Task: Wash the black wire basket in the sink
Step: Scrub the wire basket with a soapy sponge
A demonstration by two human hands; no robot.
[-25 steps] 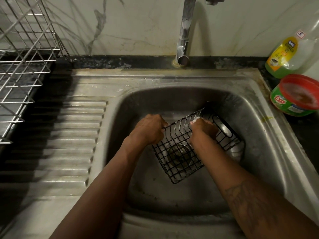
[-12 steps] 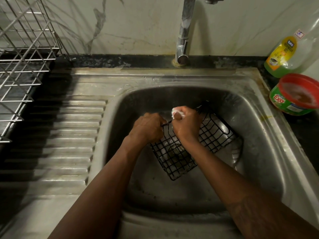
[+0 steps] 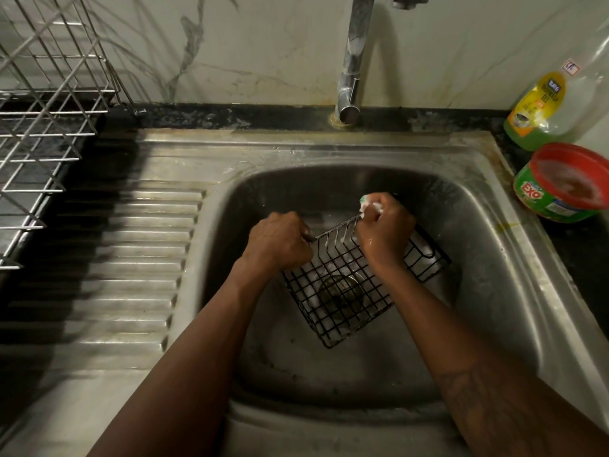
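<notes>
Black wire basket (image 3: 349, 291): left hand (image 3: 280, 240) grips 9 o'clock rim, right hand (image 3: 385, 229) clenches soapy white scrubber (image 3: 370, 204) at 12; scrub wire-by-wire.

Nearer me than the basket (image 3: 342, 275), the sink floor (image 3: 329, 367) lies open. Beyond the basket the tap (image 3: 354, 54) overhangs; right of it, a tub (image 3: 563, 186) and bottle (image 3: 540, 117) block the counter.

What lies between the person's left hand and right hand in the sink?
In the head view, the soapy upper edge of the black wire basket spans between the left hand, which grips it, and the right hand, which holds a scrubber.
</notes>
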